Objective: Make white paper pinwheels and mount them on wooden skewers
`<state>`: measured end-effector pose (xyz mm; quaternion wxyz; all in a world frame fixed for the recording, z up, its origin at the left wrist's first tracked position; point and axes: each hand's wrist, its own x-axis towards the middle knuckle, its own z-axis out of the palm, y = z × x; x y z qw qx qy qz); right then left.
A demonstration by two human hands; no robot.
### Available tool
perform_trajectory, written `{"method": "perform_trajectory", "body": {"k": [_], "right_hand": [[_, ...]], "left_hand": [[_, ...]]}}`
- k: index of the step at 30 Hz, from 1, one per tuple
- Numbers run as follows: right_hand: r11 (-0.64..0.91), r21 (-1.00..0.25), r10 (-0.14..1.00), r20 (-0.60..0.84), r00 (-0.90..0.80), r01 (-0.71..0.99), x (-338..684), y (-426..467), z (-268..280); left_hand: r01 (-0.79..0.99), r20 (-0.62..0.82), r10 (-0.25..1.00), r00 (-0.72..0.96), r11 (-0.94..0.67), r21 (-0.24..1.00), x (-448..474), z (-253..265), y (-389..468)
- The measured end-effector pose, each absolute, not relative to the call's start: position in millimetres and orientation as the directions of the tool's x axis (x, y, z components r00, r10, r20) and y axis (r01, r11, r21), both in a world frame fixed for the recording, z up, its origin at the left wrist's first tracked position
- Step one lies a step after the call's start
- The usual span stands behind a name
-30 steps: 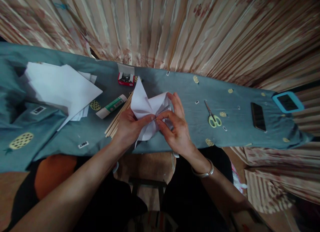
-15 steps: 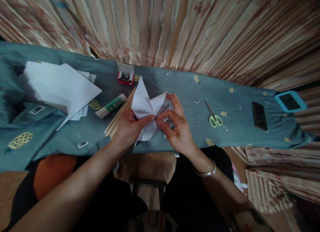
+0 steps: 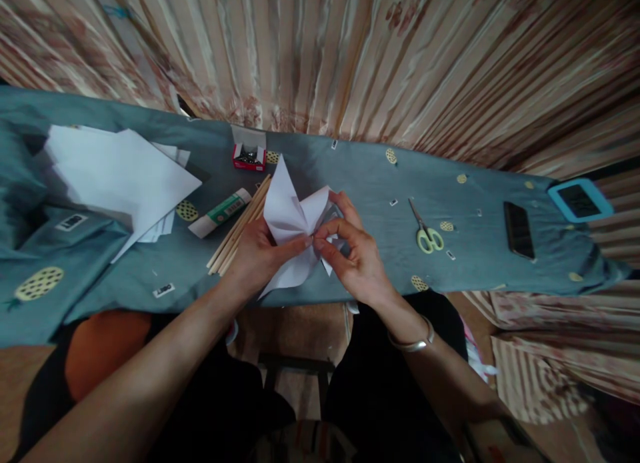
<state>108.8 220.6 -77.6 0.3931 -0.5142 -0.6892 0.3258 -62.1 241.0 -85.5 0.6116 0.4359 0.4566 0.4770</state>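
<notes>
A white paper pinwheel (image 3: 287,206) with folded, pointed blades is held above the cloth between both hands. My left hand (image 3: 256,253) is closed on it, thumb pressed at its centre and the fingers behind the paper. At that same centre, my right hand (image 3: 353,250) pinches with thumb and forefinger; whatever tiny thing sits between those fingertips is too small to make out. Thin wooden sticks (image 3: 235,240) lie beside my left hand, next to a green and white glue stick (image 3: 220,213). Behind them stands an open red box (image 3: 249,158) of small metal pieces.
Stacked white paper sheets (image 3: 115,176) lie at the left on the blue-green cloth (image 3: 380,240). To the right are scissors with pale green handles (image 3: 429,239), a dark phone (image 3: 519,230) and a blue-framed device (image 3: 580,200). A pleated curtain (image 3: 300,56) hangs behind.
The paper pinwheel has turned slightly in my hands, its lower blade now spreading further left. My right fingers have shifted a little at its centre.
</notes>
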Motion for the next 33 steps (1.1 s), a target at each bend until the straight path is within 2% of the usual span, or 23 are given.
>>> {"method": "perform_trajectory", "body": {"k": [10,19,22,27,33], "right_hand": [[0.240,-0.884,0.971,0.215,-0.108,0.402,109.1,221.6,-80.5],[0.186,-0.876,0.951,0.274,0.142,0.446,103.6,221.2,-89.0],[0.138,-0.935,0.966,0.200,0.166,0.326,102.0,222.2,-94.0],[-0.047,-0.999,0.996,-0.046,0.083,0.017,99.7,222.5,-88.0],[-0.173,-0.983,0.982,-0.177,0.071,-0.055,99.3,222.7,-74.5]], "left_hand": [[-0.192,-0.152,0.979,0.139,0.177,0.965,-61.5,-89.6,241.9],[-0.187,-0.198,0.972,0.127,0.219,0.958,-63.6,-86.1,240.6],[-0.178,-0.199,0.975,0.102,0.214,0.960,-63.1,-85.5,240.8],[-0.209,-0.196,0.975,0.106,0.214,0.954,-62.8,-84.3,240.2],[-0.223,-0.217,0.969,0.118,0.239,0.945,-63.3,-85.7,238.9]]}}
